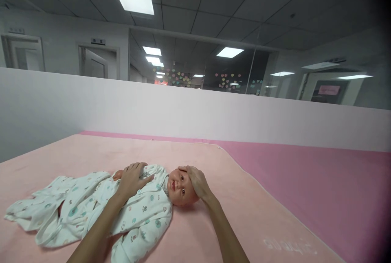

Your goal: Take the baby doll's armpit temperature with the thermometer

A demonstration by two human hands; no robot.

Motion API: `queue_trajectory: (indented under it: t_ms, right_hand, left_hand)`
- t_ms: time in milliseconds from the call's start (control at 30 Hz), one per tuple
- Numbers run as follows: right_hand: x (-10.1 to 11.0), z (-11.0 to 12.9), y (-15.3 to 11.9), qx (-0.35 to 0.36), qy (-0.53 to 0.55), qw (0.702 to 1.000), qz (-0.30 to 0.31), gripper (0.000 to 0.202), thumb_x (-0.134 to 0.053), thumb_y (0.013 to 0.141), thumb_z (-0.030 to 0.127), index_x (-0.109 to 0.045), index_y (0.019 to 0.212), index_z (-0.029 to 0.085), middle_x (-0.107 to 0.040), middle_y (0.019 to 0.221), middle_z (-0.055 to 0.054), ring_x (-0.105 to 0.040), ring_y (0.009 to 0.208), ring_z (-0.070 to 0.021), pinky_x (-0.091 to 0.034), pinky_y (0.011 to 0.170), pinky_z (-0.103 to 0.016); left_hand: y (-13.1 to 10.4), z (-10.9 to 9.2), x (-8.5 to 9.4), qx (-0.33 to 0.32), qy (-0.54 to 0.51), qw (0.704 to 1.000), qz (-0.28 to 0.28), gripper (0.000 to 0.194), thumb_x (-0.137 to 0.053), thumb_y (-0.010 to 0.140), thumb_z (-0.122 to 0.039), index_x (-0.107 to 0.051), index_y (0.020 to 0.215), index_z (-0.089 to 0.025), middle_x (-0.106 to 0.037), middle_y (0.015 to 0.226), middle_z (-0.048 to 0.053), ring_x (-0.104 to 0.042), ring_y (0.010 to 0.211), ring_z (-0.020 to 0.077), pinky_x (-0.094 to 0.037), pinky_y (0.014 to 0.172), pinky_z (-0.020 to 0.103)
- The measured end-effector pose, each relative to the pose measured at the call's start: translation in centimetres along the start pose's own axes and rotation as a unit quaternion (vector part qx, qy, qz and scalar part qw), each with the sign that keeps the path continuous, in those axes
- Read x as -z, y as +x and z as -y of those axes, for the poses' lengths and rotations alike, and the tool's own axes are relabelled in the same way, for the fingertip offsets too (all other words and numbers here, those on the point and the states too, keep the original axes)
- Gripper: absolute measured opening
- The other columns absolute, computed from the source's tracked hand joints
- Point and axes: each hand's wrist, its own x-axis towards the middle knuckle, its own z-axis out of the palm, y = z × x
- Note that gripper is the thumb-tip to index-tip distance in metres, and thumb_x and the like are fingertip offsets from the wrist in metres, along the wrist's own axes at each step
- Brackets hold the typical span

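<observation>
We find the doll [149,210] on the peach blanket [244,218], well inside its right edge; left hand [132,180] open on its torso, right hand [199,182] open over its head, fingers gripping nothing.

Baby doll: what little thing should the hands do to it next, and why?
Perhaps the right hand could gently stroke the head of the baby doll, since its palm curves over the top. The left hand lies on the front of the printed outfit, so it might steady the body.
</observation>
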Motion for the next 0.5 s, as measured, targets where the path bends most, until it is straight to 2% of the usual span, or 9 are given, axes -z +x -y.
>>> queue_trajectory:
  t_ms: [133,300,367,500]
  right_hand:
    - [-0.07,0.01,0.13,-0.004,0.016,1.0,0.001,0.049,-0.029,0.086,0.053,-0.062,0.108,0.023,-0.06,0.117,-0.003,-0.051,0.111,-0.0195,-0.035,0.098,-0.038]
    - [-0.27,-0.04,0.26,-0.013,0.01,1.0,-0.007,0.051,-0.03,0.086,0.054,-0.068,0.095,0.021,-0.067,0.101,-0.005,-0.058,0.1,-0.0207,-0.04,0.092,-0.036]
    - [-0.31,-0.05,0.28,-0.012,0.007,1.0,-0.004,0.052,-0.03,0.086,0.054,-0.069,0.093,0.021,-0.067,0.1,-0.005,-0.058,0.099,-0.0209,-0.04,0.091,-0.036]
    - [-0.29,-0.03,0.35,0.015,-0.003,1.0,-0.006,0.047,-0.032,0.086,0.051,-0.062,0.109,0.023,-0.058,0.119,-0.004,-0.049,0.113,-0.0194,-0.034,0.099,-0.036]
  left_hand:
    - [0.02,-0.05,-0.11,0.006,-0.003,1.0,0.006,0.04,-0.052,0.074,-0.05,-0.053,0.102,-0.022,-0.06,0.101,0.004,-0.051,0.099,0.0243,-0.033,0.084,0.037]
    - [-0.03,0.17,-0.36,0.002,0.001,1.0,0.003,0.042,-0.051,0.075,-0.052,-0.053,0.104,-0.023,-0.06,0.104,0.004,-0.051,0.1,0.0247,-0.033,0.084,0.037]
    - [-0.03,0.29,-0.44,-0.003,0.002,1.0,0.001,0.042,-0.049,0.075,-0.053,-0.053,0.104,-0.023,-0.06,0.104,0.005,-0.051,0.099,0.0249,-0.034,0.084,0.037]
    - [0.03,0.4,-0.48,-0.007,0.006,1.0,-0.004,0.043,-0.049,0.075,-0.055,-0.053,0.103,-0.023,-0.06,0.102,0.005,-0.051,0.099,0.0255,-0.034,0.084,0.037]
